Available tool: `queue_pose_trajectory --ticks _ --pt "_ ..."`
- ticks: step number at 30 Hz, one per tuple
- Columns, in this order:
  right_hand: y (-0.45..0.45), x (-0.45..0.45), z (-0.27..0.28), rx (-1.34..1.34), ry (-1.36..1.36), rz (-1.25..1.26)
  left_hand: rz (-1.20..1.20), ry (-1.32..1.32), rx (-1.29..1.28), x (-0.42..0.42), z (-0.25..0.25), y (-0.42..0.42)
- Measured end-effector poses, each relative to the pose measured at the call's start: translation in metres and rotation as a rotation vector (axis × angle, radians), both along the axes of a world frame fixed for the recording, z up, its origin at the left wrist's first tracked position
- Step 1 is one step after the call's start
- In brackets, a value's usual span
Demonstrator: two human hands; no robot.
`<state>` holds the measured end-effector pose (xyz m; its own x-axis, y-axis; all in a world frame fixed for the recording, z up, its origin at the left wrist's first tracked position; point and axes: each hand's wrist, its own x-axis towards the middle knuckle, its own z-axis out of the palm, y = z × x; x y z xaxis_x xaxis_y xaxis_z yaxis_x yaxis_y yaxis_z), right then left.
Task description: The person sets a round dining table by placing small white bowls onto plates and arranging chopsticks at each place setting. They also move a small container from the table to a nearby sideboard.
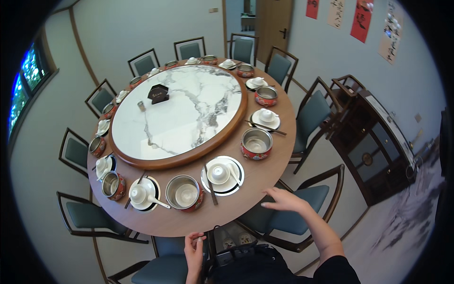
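Note:
My right hand [283,199] reaches over the near right rim of a round wooden table [244,197], fingers apart and holding nothing. Just below the table's near edge, beside a chair, my left hand [195,246] has its fingers loosely curled, with nothing seen in them. Closest to my hands lies a place setting of a white plate [212,184], an upturned white bowl [218,173], a white spoon [234,174] and dark chopsticks [212,188]. To its left stands a red patterned metal pot [185,191]; another red pot [256,143] is at its upper right.
A marble-topped turntable [184,117] carries a dark hexagonal stand [158,93] and a small container [141,106]. Similar pots and settings ring the table. Several chairs surround it, one close by my right arm [301,209]. A dark cabinet [372,149] stands at the right wall.

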<state>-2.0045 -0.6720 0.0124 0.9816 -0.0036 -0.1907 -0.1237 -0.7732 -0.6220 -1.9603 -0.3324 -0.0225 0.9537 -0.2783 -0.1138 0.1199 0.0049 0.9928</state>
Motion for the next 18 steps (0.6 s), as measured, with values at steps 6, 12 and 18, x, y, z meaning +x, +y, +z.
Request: queue_pose_trajectory --ticks 6,12,18 --pt "0.058 -0.071 0.029 0.43 -0.076 -0.333 -0.171 0.078 -0.031 -0.008 -0.004 -0.003" --pt "0.084 -0.097 0.025 0.545 -0.231 -0.47 -0.228 0.135 -0.031 -0.012 -0.01 -0.011" --pt "0.082 -0.123 0.034 0.627 -0.38 -0.512 -0.237 0.027 -0.017 -0.036 -0.001 -0.015"
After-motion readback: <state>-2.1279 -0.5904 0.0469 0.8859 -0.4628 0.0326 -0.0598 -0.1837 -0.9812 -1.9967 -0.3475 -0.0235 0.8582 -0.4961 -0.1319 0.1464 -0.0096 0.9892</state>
